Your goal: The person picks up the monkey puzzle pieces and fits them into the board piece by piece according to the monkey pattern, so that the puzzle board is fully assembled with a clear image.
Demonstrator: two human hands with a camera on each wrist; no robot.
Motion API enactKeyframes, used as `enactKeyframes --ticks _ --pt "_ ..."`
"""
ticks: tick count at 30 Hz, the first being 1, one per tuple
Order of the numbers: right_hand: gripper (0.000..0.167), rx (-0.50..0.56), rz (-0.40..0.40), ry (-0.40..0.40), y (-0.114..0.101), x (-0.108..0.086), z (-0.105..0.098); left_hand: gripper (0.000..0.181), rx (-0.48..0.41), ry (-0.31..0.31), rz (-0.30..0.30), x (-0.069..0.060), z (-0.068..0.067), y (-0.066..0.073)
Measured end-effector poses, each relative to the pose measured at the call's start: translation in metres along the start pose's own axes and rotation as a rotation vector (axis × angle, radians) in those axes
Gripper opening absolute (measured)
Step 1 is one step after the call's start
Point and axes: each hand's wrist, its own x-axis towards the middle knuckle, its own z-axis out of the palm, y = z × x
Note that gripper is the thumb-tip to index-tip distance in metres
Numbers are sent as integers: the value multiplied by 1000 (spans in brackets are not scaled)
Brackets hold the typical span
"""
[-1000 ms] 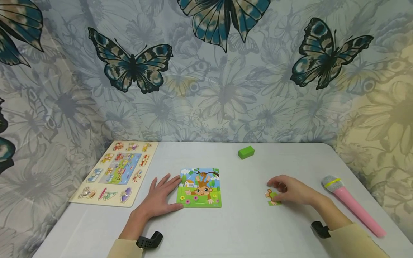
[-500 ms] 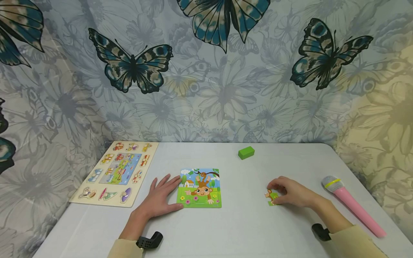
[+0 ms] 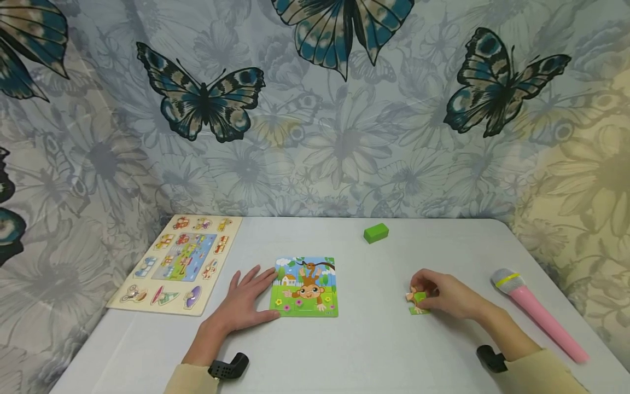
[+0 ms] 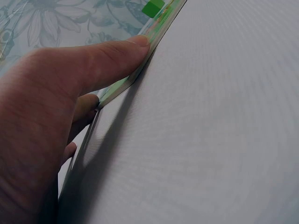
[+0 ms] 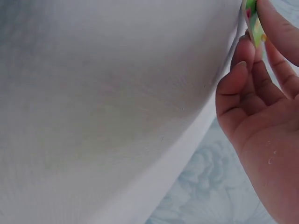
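A square monkey jigsaw puzzle [image 3: 306,290] lies flat at the middle of the table. My left hand [image 3: 248,301] rests at its left side, fingers spread, thumb on the lower left corner; in the left wrist view the thumb [image 4: 112,58] touches the puzzle's edge [image 4: 119,88]. To the right, my right hand [image 3: 450,293] pinches a small green and brown puzzle piece [image 3: 418,297] between thumb and fingers, close to the table. In the right wrist view, the piece [image 5: 253,25] shows edge-on beside the thumb, the other fingers curled; part of it is hidden.
A wooden picture board [image 3: 177,265] lies at the left of the white table [image 3: 354,350]. Toward the back is a green block [image 3: 376,233]. A pink microphone [image 3: 541,317] lies to the right of my right forearm. Butterfly-patterned cloth [image 3: 344,137] hangs behind the table.
My right hand has shifted very slightly, its fingertips drawing in closer over the puzzle piece. My left hand and the monkey puzzle have stayed in place.
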Motion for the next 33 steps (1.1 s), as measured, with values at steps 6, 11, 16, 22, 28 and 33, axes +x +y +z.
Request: enactKeyframes --ticks 6,11,16,22,28,33 --pt "24 -1 1 8 -1 0 -2 92 2 -15 -8 0 0 0" --pt "18 21 10 -9 -3 0 -3 91 1 -15 -7 0 0 0" --pt "15 59 15 -31 -3 4 -4 91 3 -6 0 0 1 0" --pt "16 125 0 -43 -3 12 -6 91 4 -13 -2 0 0 0" --pt "16 177 4 -31 -12 24 -6 91 3 -17 -4 1 0 1" --pt "15 186 -1 -12 -20 36 1 91 5 -17 -3 1 0 1"
